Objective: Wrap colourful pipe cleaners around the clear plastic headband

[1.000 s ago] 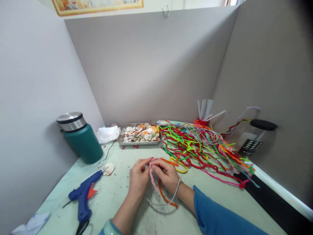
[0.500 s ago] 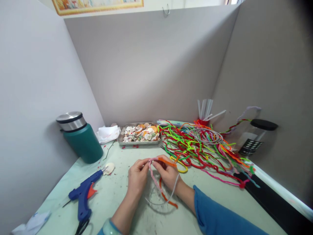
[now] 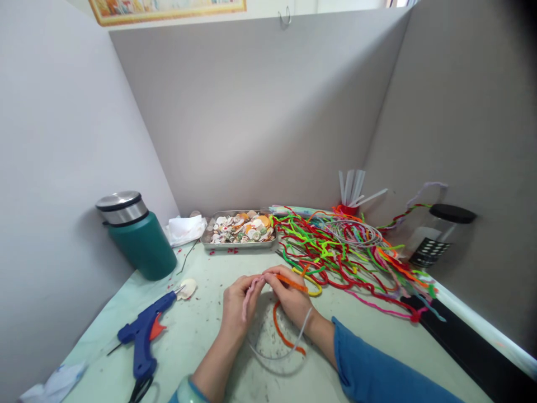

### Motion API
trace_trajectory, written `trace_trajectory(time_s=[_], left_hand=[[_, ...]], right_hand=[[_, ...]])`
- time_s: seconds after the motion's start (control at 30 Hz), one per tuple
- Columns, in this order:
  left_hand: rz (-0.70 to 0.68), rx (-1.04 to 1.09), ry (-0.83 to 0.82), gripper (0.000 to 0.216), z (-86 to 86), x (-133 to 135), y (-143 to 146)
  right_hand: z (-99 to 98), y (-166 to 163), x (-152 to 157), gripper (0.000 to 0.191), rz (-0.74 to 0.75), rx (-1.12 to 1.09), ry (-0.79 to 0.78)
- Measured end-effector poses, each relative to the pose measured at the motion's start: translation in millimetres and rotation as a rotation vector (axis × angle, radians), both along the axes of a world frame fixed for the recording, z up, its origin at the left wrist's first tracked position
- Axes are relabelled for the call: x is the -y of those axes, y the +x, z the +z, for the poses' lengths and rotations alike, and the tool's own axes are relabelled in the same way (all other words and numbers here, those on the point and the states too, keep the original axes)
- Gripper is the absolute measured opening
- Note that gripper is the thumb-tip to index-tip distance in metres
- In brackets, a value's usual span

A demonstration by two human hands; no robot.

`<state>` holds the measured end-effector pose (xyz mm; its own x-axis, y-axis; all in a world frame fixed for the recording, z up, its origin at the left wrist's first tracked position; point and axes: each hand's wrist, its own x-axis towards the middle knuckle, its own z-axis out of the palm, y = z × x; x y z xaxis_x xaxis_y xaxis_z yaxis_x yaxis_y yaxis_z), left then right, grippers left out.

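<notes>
My left hand (image 3: 235, 305) is closed in a pinch on a pink pipe cleaner (image 3: 246, 302), whose loose end hangs over the fingers. My right hand (image 3: 293, 299) pinches the same strand where the fingertips of both hands meet. An orange pipe cleaner (image 3: 293, 284) runs across the right hand's fingers, and an orange length (image 3: 282, 334) curves down below that hand. A thin pale grey cord (image 3: 272, 357) loops beneath both hands. Its ends are hidden, so how it joins the pipe cleaners cannot be made out.
A blue glue gun (image 3: 146, 330) lies left, its nozzle by a white shell (image 3: 188, 288). Behind it stands a green bottle (image 3: 145, 246). A metal tray (image 3: 241, 245) holds shells and discs. Tangled pipe cleaners (image 3: 335, 246) and a black-lidded jar (image 3: 436, 238) are right. Grey panels (image 3: 268, 123) surround the table.
The pink pipe cleaner's loose end has swung left, from hanging between the hands to lying over my left fingers. Both hands have shifted slightly, and their fingertips have come together.
</notes>
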<state>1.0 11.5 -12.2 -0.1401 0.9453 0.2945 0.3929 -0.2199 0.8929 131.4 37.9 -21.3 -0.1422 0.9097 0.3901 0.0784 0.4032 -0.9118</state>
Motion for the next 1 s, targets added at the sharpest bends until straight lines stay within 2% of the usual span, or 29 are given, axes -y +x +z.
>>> trace_trajectory(time_s=[0.2, 0.33, 0.47, 0.57, 0.67, 0.83, 1.0], left_hand=[[-0.017, 0.014, -0.042, 0.033, 9.1, 3.0, 0.5], [-0.031, 0.062, -0.089, 0.037, 8.6, 1.9, 3.0], [-0.037, 0.296, -0.284, 0.042, 5.5, 0.4, 4.3], [-0.101, 0.505, -0.383, 0.041, 5.6, 0.8, 3.5], [-0.148, 0.572, -0.431, 0.041, 6.5, 1.7, 3.6], [-0.021, 0.474, -0.389, 0.044, 4.3, -0.1, 5.9], [0.098, 0.290, -0.193, 0.040, 3.6, -1.8, 3.1]], right_hand=[[-2.3, -0.1, -1.2, 0.021, 0.022, -0.030, -0.072], [-3.9, -1.4, -3.5, 0.022, 0.039, -0.081, -0.096], [-1.6, -1.3, -3.8, 0.020, 0.065, -0.092, -0.076], [1.4, -0.9, -2.1, 0.020, 0.088, -0.074, -0.033], [2.1, -1.5, -1.2, 0.020, 0.089, -0.076, -0.030], [-3.3, -3.0, -3.8, 0.020, 0.001, -0.120, -0.082], [-6.5, -2.5, -7.4, 0.023, -0.038, -0.170, -0.147]])
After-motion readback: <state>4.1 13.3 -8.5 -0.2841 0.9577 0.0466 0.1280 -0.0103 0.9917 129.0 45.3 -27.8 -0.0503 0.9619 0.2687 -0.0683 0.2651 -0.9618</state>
